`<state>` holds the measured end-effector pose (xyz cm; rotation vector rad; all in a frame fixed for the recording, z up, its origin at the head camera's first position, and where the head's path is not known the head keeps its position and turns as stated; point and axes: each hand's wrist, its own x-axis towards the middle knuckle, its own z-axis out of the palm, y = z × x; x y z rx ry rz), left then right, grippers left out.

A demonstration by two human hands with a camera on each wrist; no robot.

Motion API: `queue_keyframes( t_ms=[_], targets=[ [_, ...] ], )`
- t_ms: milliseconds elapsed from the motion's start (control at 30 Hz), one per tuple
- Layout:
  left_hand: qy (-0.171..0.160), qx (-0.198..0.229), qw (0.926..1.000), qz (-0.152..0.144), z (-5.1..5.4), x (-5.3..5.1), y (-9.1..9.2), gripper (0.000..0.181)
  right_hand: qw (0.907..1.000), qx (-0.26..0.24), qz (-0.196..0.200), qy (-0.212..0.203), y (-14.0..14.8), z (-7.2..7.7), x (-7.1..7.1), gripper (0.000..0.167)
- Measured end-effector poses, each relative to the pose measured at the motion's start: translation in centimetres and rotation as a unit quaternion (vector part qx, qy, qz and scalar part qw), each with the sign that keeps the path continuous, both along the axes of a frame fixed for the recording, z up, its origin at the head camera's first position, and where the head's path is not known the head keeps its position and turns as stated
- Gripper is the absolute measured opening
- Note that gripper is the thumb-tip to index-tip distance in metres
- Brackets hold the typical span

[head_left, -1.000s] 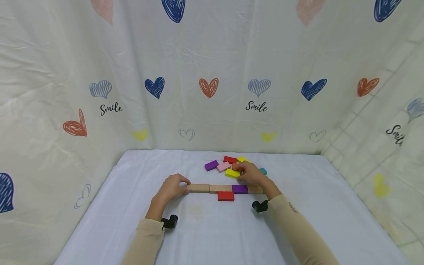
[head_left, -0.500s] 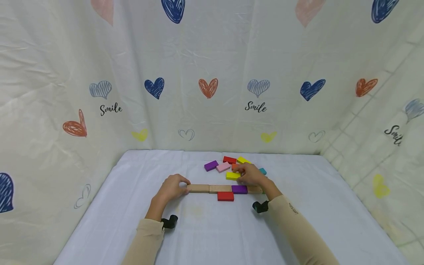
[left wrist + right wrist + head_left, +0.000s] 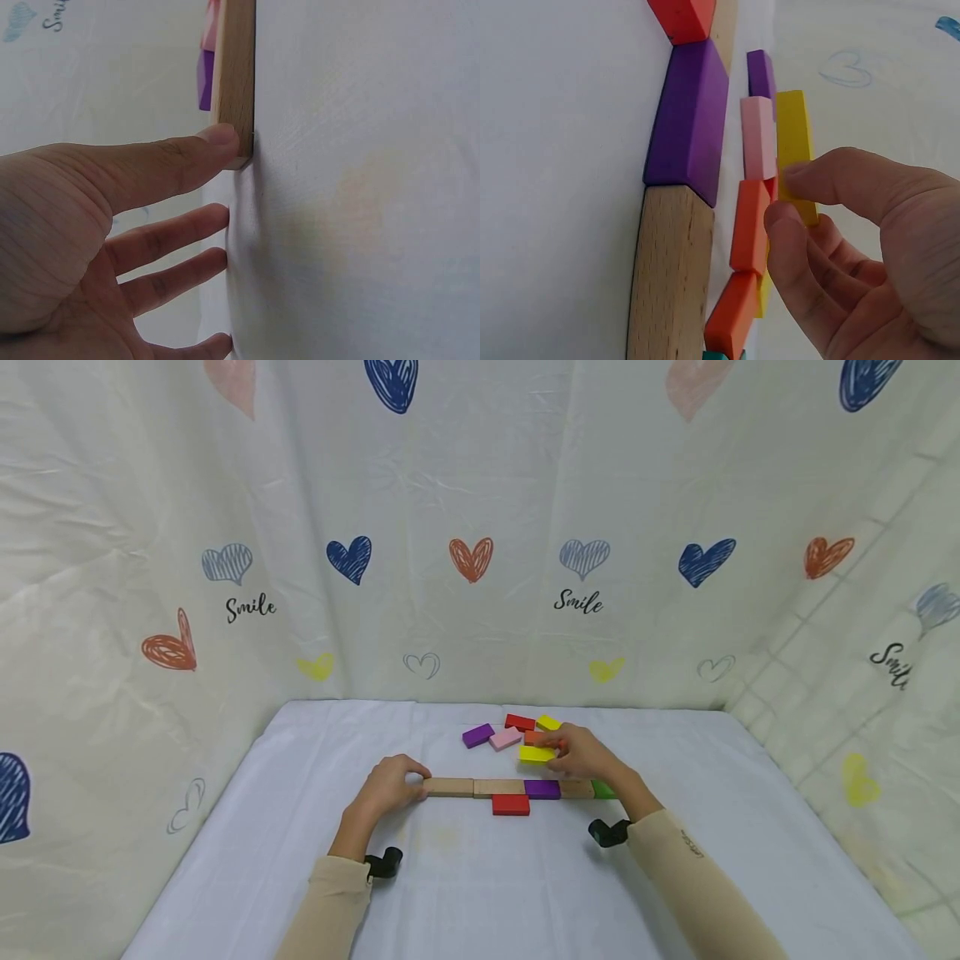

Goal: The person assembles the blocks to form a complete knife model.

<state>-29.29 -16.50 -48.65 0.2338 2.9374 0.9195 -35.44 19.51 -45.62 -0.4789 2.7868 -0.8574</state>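
My left hand (image 3: 390, 785) pinches the left end of a row of blocks laid end to end; in the left wrist view its thumb lies on the end of the wooden block (image 3: 238, 67), other fingers spread. The row has wooden blocks, a purple block (image 3: 542, 789) and a green block (image 3: 603, 790) at the right. My right hand (image 3: 591, 756) holds a yellow block (image 3: 535, 755) between thumb and fingers, behind the row. Seen from the right wrist, this yellow block (image 3: 793, 131) is beside a pink block (image 3: 756, 142) and an orange block (image 3: 748, 225).
A red block (image 3: 511, 805) lies against the row's near side. Behind the row are a purple block (image 3: 477, 736), a pink block (image 3: 505, 739), a red block (image 3: 520, 722) and another yellow block (image 3: 548, 723). A patterned curtain (image 3: 510, 635) hangs behind the white-covered table (image 3: 450, 902).
My right hand has shifted right with the yellow block, uncovering the green block and hiding the teal one. My left hand has stayed at the row's left end.
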Motion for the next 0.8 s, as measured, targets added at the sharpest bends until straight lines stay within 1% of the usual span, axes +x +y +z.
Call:
queue_keyframes(
  t_ms=[167, 267, 333, 567, 667, 800],
  targets=[
    [-0.002, 0.001, 1.0000, 0.002, 0.0, 0.0, 0.0, 0.024, 0.9993, -0.004, 0.031, 0.020, 1.0, 0.5, 0.8, 0.036],
    [-0.004, 0.002, 1.0000, 0.002, 0.1, 0.1, 0.1, 0.024, 0.9985, -0.003, 0.047, 0.028, 1.8, 0.5, 1.4, 0.032],
    [-0.004, 0.002, 1.0000, 0.001, 0.1, 0.1, 0.0, 0.024, 0.9984, -0.007, 0.049, 0.027, 2.2, 0.2, 1.9, 0.032],
    [-0.004, 0.000, 1.0000, 0.003, -0.1, 0.1, 0.0, 0.024, 0.9983, -0.021, 0.052, 0.014, 3.5, -0.3, 3.8, 0.034],
    [-0.006, -0.001, 1.0000, 0.004, -0.1, 0.1, 0.0, 0.024, 0.9984, -0.031, 0.048, -0.001, 3.9, -0.7, 4.4, 0.033],
    [-0.008, 0.000, 1.0000, 0.006, 0.1, 0.2, 0.1, 0.024, 0.9980, -0.039, 0.045, -0.020, 4.2, -1.2, 5.2, 0.035]
  ],
)
